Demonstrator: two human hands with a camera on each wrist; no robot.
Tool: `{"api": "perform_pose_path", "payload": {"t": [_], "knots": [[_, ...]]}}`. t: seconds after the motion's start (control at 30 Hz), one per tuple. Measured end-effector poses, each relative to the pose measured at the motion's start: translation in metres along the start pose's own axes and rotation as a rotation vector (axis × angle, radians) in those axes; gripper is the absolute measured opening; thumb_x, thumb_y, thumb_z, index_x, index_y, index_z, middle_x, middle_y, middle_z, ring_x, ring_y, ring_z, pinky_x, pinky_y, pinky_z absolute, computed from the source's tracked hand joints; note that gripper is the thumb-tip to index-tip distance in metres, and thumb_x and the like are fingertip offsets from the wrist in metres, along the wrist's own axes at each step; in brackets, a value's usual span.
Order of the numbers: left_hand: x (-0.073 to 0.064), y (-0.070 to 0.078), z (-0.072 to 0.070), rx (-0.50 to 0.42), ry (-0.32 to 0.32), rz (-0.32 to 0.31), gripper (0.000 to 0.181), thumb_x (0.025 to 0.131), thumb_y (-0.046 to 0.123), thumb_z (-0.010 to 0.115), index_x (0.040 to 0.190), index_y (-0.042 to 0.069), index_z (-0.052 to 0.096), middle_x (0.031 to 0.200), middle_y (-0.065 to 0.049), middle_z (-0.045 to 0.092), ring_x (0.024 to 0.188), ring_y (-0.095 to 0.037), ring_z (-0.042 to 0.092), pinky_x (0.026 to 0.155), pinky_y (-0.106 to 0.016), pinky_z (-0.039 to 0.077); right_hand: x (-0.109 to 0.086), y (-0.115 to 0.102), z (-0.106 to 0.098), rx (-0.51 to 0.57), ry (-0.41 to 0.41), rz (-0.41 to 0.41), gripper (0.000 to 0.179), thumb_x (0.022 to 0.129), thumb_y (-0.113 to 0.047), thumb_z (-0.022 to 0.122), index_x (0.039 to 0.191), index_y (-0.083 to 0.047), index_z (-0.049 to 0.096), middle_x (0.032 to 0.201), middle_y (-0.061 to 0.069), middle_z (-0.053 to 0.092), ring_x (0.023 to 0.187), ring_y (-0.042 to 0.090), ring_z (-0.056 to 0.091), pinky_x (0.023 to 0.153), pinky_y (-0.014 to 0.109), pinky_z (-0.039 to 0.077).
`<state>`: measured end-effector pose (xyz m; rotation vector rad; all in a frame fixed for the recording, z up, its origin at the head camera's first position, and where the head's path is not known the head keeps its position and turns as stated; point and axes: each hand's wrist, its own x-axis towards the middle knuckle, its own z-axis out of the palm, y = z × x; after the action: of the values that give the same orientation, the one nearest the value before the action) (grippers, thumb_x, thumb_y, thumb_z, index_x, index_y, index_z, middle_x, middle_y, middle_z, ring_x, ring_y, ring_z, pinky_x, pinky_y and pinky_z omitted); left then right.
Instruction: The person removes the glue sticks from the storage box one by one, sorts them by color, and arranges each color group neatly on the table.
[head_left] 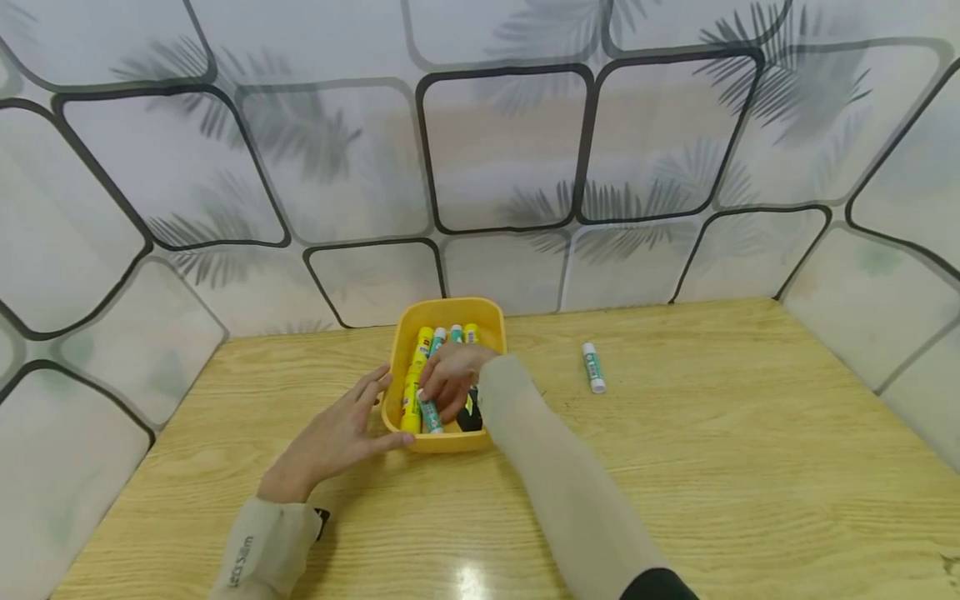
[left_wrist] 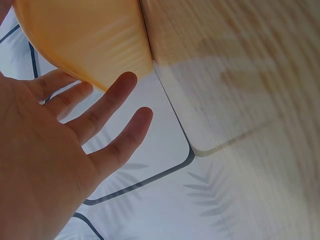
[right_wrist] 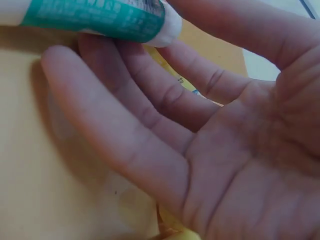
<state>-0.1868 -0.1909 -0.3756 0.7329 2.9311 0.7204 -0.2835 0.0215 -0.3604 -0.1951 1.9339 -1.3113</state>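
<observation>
A yellow plastic basket [head_left: 450,444] stands on the table near the wall. Inside it lie yellow glue sticks [head_left: 411,400] along the left side and green-and-white ones [head_left: 440,333] toward the back. My right hand [head_left: 457,371] reaches into the basket and pinches a green-and-white glue stick [right_wrist: 95,19] between thumb and fingers. In the head view, that stick tilts near the basket's front left. My left hand [head_left: 341,437] rests against the basket's left side, its fingers spread and fairly straight, the thumb at the front rim. A black item [head_left: 470,412] with a yellow-green mark lies partly hidden under my right wrist.
Another green-and-white glue stick [head_left: 593,367] lies on the wooden table [head_left: 712,467] to the right of the basket. A wall covering [head_left: 502,150] with dark outlines and leaf prints rises behind the table and along both sides.
</observation>
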Motion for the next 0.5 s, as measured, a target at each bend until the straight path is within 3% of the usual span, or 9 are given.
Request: {"api": "perform_pose_path", "payload": {"t": [0.13, 0.33, 0.5], "knots": [[0.0, 0.0, 0.001, 0.0, 0.006, 0.007, 0.093, 0.093, 0.058, 0.066, 0.157, 0.0, 0.032, 0.165, -0.018, 0.024, 0.127, -0.042, 0.054, 0.1, -0.065, 0.045, 0.003, 0.0, 0.0, 0.03, 0.009, 0.016, 0.021, 0.094, 0.005, 0.068, 0.114, 0.006, 0.062, 0.096, 0.023, 0.071, 0.087, 0.035, 0.072, 0.072, 0.046, 0.062], [0.001, -0.001, 0.002, 0.007, 0.015, 0.017, 0.091, 0.093, 0.056, 0.068, 0.156, 0.0, 0.033, 0.164, -0.018, 0.025, 0.13, -0.042, 0.052, 0.103, -0.063, 0.043, 0.003, 0.0, -0.006, 0.182, 0.044, -0.022, 0.028, 0.097, 0.009, 0.059, 0.125, 0.007, 0.056, 0.106, 0.025, 0.064, 0.103, 0.042, 0.066, 0.082, 0.055, 0.058], [0.0, -0.001, -0.001, 0.008, 0.013, 0.02, 0.091, 0.093, 0.055, 0.067, 0.157, -0.001, 0.032, 0.164, -0.019, 0.025, 0.134, -0.043, 0.047, 0.105, -0.063, 0.041, 0.0, -0.001, -0.014, 0.178, 0.068, -0.077, 0.035, 0.099, 0.005, 0.057, 0.134, 0.009, 0.054, 0.119, 0.023, 0.058, 0.11, 0.042, 0.064, 0.082, 0.052, 0.059]]}}
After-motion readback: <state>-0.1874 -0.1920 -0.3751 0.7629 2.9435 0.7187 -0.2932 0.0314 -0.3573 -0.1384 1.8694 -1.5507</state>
